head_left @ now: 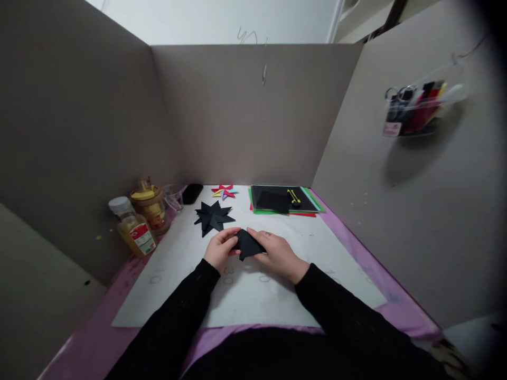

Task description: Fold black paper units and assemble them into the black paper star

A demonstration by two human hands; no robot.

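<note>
Between my two hands is a small folded piece of black paper [247, 245], held just above the white sheet. My left hand [221, 250] pinches its left edge between thumb and fingers. On the other side, my right hand [278, 252] grips the right edge, thumb along the top. Just beyond my left hand lies a black paper star [213, 216] with several points. Farther back sits a smaller multicoloured paper star [224, 191] in red, yellow and pale tones.
At the back right, black and coloured paper sheets [273, 199] are stacked under a yellow-and-black tool [293, 198]. Along the left stand a glue bottle [137, 229], a brown-yellow jar [150, 208], a clear cup [173, 197] and a dark phone-like object [193, 193]. Grey partitions [253, 121] enclose the table.
</note>
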